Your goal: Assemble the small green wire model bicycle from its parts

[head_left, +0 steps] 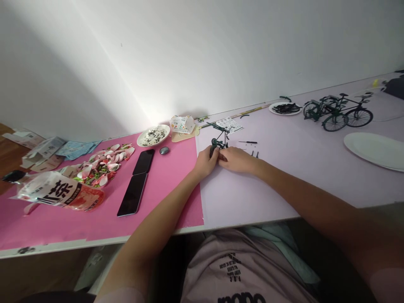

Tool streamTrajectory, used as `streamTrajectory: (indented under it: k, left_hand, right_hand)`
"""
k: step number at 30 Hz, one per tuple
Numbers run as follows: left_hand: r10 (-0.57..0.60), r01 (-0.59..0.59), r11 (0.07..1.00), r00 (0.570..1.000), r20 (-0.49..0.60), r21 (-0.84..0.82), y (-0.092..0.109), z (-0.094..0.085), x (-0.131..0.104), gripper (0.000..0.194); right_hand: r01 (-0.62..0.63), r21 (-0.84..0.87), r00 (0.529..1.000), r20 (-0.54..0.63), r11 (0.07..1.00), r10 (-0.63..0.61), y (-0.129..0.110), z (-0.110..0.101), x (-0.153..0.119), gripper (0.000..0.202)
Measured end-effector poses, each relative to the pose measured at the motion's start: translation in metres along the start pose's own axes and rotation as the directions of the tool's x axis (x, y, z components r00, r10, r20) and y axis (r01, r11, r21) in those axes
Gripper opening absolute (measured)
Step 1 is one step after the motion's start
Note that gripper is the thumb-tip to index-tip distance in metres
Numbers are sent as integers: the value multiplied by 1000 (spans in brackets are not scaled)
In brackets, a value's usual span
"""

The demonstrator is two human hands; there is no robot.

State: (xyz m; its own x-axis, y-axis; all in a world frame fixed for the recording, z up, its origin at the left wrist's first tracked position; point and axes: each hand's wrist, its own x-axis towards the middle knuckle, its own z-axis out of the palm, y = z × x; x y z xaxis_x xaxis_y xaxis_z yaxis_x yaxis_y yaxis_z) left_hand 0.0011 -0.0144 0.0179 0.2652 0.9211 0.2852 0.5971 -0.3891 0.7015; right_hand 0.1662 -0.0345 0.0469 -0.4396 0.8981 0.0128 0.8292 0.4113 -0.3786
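Both hands meet at a small dark green model bicycle (pixel 220 136) over the pale part of the table. My left hand (pixel 205 162) is closed on its near end from the left. From the right, my right hand (pixel 235 159) pinches the same end, its fingers close to the left thumb. The bicycle's frame sticks up beyond my fingers; the part between them is mostly hidden. Just right of the hands lie a thin dark screwdriver (pixel 248 142) and two small dark pieces (pixel 254 154). A printed sheet (pixel 229 124) lies behind the bicycle.
Finished-looking model bicycles (pixel 339 110) stand at the right, near a white oval plate (pixel 375 149). Dark parts fill another plate (pixel 285 108). On the pink left side are a phone-like folded device (pixel 136 183), a plate of white pieces (pixel 153 136), pink-and-green pieces (pixel 105 164) and a bottle (pixel 59 191).
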Motion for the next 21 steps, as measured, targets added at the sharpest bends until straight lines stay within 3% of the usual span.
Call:
streamTrajectory:
  k: [17, 21]
  left_hand:
    - [14, -14, 1000, 1000, -9, 13, -8, 3, 2, 33]
    - [10, -10, 1000, 1000, -4, -8, -9, 4, 2, 34]
  right_hand:
    - [-15, 17, 1000, -7, 1000, 15, 2, 4, 3, 21]
    - [-14, 28, 1000, -5, 1000, 14, 2, 4, 2, 30]
